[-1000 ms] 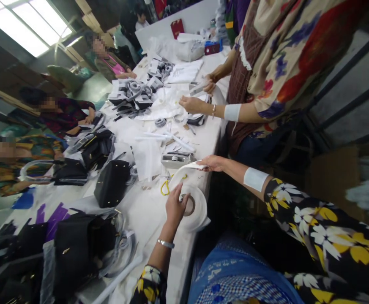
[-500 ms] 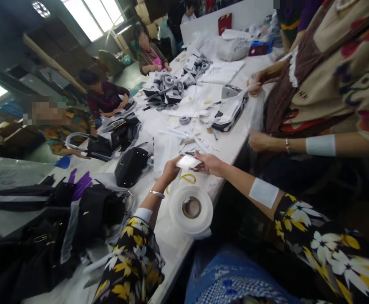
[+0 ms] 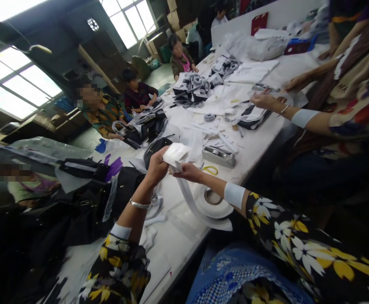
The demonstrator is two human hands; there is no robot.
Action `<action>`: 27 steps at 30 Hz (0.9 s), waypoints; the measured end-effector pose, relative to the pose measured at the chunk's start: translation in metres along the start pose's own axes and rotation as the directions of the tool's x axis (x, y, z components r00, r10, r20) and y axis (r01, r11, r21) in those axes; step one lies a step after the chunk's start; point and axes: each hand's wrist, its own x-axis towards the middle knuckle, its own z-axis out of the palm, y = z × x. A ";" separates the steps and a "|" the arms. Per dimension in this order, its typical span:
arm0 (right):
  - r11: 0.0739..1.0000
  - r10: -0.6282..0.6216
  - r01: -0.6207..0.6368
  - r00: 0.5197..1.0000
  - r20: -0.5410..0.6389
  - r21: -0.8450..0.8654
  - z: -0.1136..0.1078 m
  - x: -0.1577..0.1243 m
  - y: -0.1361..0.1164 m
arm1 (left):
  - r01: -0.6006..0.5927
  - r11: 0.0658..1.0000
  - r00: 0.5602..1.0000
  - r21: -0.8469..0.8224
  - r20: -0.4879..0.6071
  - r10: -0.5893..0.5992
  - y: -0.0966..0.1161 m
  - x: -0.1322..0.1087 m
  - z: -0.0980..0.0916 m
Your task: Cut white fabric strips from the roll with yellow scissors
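My left hand (image 3: pixel 156 166) and my right hand (image 3: pixel 188 172) are raised above the white table (image 3: pixel 184 236), both pinching a folded wad of white foam strip (image 3: pixel 175 154). From the wad a white band (image 3: pixel 190 202) hangs down to a flat roll of the same strip (image 3: pixel 212 202) lying near the table's near edge. Both hands are closed on the strip.
A grey tape dispenser (image 3: pixel 219 155) and yellow-handled scissors (image 3: pixel 211 170) lie just beyond the roll. Black handbags (image 3: pixel 86 202) crowd the left side. A co-worker's hands (image 3: pixel 266 99) work at the right; several seated people line the far side. Packaged parts (image 3: pixel 193 84) are piled further back.
My left hand left the roll and joined the right hand on the strip. Both hands then lifted, folding the strip into a thicker wad, with a band trailing down to the roll.
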 end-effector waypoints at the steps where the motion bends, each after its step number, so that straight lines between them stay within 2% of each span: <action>1: 0.999 0.000 -0.001 1.000 0.027 0.032 0.009 0.000 -0.003 | 0.003 1.000 1.000 -0.028 -0.016 -0.003 0.008 -0.006 -0.010; 6: 0.998 0.032 -0.039 0.988 0.148 0.044 0.047 -0.017 -0.019 | -0.014 0.976 0.991 -0.217 -0.131 -0.015 0.050 -0.025 -0.057; 9: 0.997 0.079 -0.081 0.983 0.167 0.007 0.063 -0.034 -0.029 | -0.084 0.951 0.988 -0.299 -0.148 0.041 0.078 -0.027 -0.084; 14: 0.990 0.101 -0.089 0.988 0.119 -0.107 0.072 -0.058 -0.051 | -0.236 0.906 0.971 -0.352 -0.125 0.204 0.125 -0.019 -0.126; 18: 0.975 0.073 -0.070 0.997 0.006 -0.213 0.070 -0.064 -0.060 | -0.263 0.925 0.965 -0.274 -0.080 0.250 0.157 -0.010 -0.146; 21: 0.936 0.055 -0.105 0.987 -0.154 -0.336 0.073 -0.070 -0.049 | -0.239 0.945 0.971 -0.225 -0.024 0.239 0.165 -0.014 -0.148; 23: 0.910 0.042 -0.137 0.969 -0.242 -0.392 0.080 -0.078 -0.034 | -0.233 0.932 0.972 -0.277 -0.029 0.235 0.160 -0.025 -0.146; 25: 0.893 0.025 -0.137 0.966 -0.257 -0.428 0.093 -0.091 -0.016 | -0.218 0.911 0.976 -0.350 -0.058 0.211 0.150 -0.043 -0.145; 27: 0.875 0.010 -0.112 0.977 -0.214 -0.472 0.110 -0.105 -0.001 | -0.181 0.908 0.982 -0.377 -0.114 0.149 0.139 -0.069 -0.147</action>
